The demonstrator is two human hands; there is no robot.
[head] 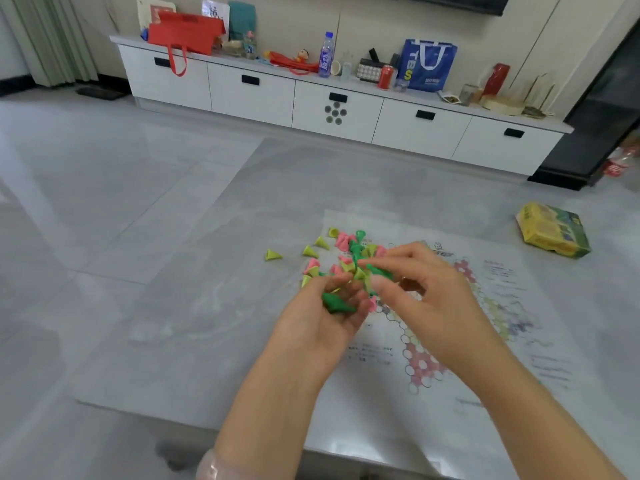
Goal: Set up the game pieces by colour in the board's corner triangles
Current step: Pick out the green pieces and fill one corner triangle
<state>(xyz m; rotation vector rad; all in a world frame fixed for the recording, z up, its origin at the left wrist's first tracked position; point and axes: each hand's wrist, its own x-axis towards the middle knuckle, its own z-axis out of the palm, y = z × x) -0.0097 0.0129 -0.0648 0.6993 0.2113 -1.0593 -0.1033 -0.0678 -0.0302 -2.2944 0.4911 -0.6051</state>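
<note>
A paper game board [491, 306] with printed circles lies flat on the grey table. A heap of small cone pieces [346, 258] in green, yellow and pink sits at its far left corner. One stray yellow cone [273, 255] lies off the board to the left. My left hand [332, 317] is cupped, palm up, around several green pieces [337, 304]. My right hand [429, 292] hovers over the heap, its fingertips pinching one green piece [377, 270]. A pink triangle of circles [422, 365] shows near the board's front edge.
A yellow-green game box [552, 230] lies on the table at the far right. The grey table [194, 306] ends at a front edge close to me. Beyond it stands a long white cabinet [339, 109] loaded with bags, bottles and cans.
</note>
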